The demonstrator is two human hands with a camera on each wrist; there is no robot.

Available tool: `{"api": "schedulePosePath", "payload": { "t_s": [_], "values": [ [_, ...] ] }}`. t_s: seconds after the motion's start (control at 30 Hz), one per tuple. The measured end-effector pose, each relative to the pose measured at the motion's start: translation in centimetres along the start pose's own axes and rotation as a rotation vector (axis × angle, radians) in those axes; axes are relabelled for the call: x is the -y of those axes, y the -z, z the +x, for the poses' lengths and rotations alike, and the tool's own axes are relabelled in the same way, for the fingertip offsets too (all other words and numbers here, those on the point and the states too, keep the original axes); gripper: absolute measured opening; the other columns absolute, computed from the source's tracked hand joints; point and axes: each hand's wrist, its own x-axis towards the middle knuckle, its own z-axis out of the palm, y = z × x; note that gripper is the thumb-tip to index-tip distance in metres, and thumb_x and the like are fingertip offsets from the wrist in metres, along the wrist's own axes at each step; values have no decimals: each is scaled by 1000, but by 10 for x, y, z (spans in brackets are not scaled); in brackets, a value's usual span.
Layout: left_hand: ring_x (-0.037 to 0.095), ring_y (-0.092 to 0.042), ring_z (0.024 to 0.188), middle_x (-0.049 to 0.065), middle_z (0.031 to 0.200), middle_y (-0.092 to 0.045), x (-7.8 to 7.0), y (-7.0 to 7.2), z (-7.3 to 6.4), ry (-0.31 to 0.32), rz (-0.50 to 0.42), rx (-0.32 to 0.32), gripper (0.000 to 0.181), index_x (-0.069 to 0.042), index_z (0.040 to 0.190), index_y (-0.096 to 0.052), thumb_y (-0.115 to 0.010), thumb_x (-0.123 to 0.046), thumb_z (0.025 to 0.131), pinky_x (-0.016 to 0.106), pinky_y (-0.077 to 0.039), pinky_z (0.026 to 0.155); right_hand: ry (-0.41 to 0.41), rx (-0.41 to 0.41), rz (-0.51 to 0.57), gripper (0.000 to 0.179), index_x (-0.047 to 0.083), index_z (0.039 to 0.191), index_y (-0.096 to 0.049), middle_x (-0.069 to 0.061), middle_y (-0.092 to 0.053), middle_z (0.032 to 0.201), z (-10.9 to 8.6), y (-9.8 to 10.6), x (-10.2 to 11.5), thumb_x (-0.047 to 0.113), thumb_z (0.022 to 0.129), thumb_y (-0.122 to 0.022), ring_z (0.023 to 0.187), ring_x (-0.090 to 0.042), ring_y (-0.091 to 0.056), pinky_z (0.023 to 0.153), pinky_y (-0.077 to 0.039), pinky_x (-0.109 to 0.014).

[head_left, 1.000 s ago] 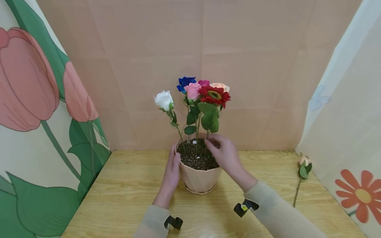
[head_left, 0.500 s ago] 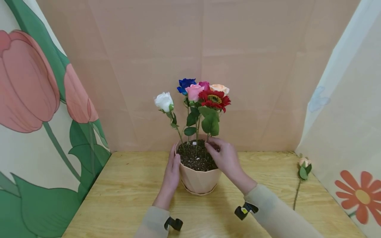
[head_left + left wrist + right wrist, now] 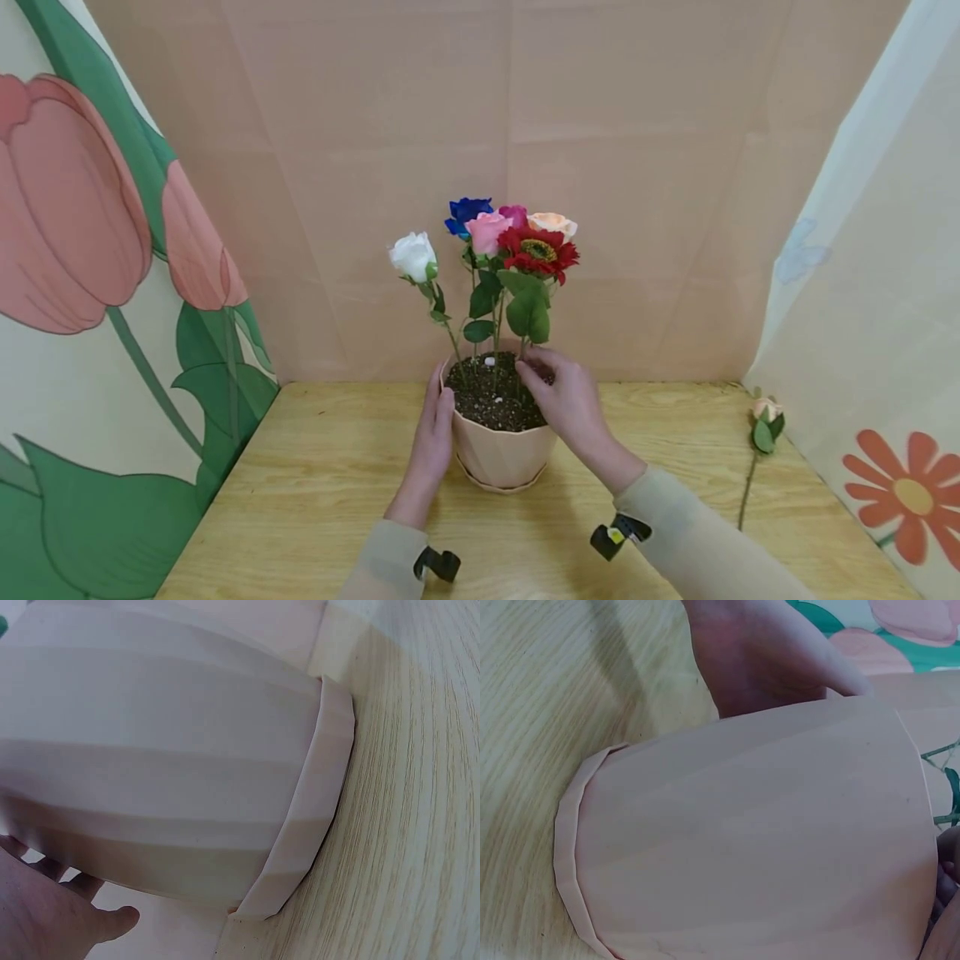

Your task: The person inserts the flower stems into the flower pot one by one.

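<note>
A pale pink faceted flowerpot [image 3: 506, 457] full of dark soil [image 3: 495, 410] stands on its saucer [image 3: 501, 487]. My left hand [image 3: 432, 435] rests along the pot's left side, its fingers fairly straight, as the left wrist view also shows from close by. With thumb and fingertips, my right hand [image 3: 573, 404] pinches the stem below the red flower [image 3: 538, 252], low over the soil near the right rim. Around it in the pot stand a white rose [image 3: 413, 256], a blue rose [image 3: 468, 217], a pink rose [image 3: 487, 233], a magenta flower [image 3: 514, 215] and a peach rose [image 3: 555, 223].
A single peach rose [image 3: 767, 423] with a long stem lies at the right edge of the wooden table [image 3: 337, 467]. A pinkish cloth backdrop [image 3: 360, 125] hangs behind; flower-printed panels [image 3: 67, 200] flank both sides.
The red flower's head has shifted very slightly left. Both hands keep their places at the pot and the stem.
</note>
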Motion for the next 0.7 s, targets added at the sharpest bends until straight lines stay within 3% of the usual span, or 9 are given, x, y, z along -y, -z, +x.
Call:
{"api": "schedulePosePath", "payload": {
  "t_s": [0.33, 0.7],
  "values": [
    [35, -25, 165, 6, 181, -26, 0, 0, 1, -14, -6, 0, 56, -31, 178, -23, -31, -40, 123, 64, -21, 132, -26, -33, -7, 20, 8, 119, -85, -5, -82, 106, -2, 1, -1, 19, 103, -82, 87, -19, -75, 74, -61, -39],
    [36, -24, 165, 6, 182, -24, 0, 0, 0, -1, 4, -3, 56, -32, 178, -22, -33, -39, 123, 64, -21, 132, -54, -30, 17, 21, 13, 121, -85, -3, -83, 109, -6, 14, 3, 23, 103, -83, 92, -20, -78, 77, -63, -45]
  ]
}}
